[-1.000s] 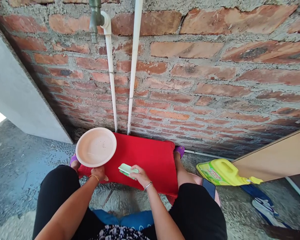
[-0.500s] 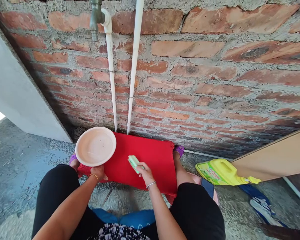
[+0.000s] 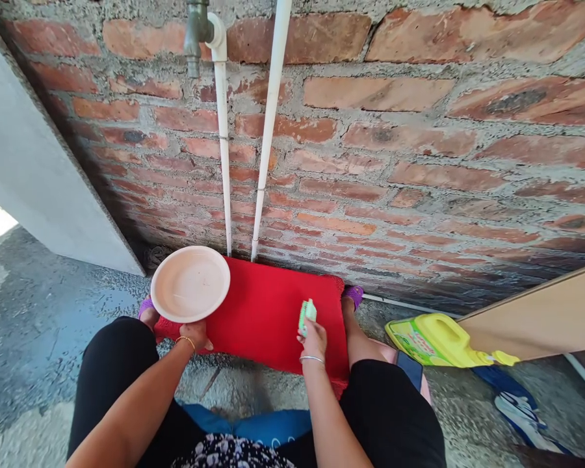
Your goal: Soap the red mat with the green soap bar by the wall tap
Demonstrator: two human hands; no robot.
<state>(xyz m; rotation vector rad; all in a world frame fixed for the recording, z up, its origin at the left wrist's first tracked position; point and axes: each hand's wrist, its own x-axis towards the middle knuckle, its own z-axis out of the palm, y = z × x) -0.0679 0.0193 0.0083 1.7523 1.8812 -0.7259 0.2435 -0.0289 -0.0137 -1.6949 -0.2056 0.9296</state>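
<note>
My right hand [image 3: 314, 340] is closed around a pale green scrub brush [image 3: 308, 315], with its bristles turned to the left. The brush is over the right part of a red cloth [image 3: 268, 312] spread out in front of my knees; whether it touches the cloth I cannot tell. At the cloth's left end is a pale pink basin [image 3: 190, 284], tilted a little, with what looks like a little water in the bottom. My left hand [image 3: 195, 334] grips its near rim from below, the fingers partly hidden under it.
A yellow detergent bottle [image 3: 436, 340] lies on the right beside a tan board [image 3: 541, 312]. Behind the cloth rise a brick wall [image 3: 341, 188], two white pipes [image 3: 266, 130] and a tap [image 3: 193, 39]. A grey slab [image 3: 53, 149] leans at left above wet concrete [image 3: 92, 286].
My right hand has moved to the right across the cloth with the brush, which has turned more upright. My left hand and the basin stay in place; the view has shifted slightly.
</note>
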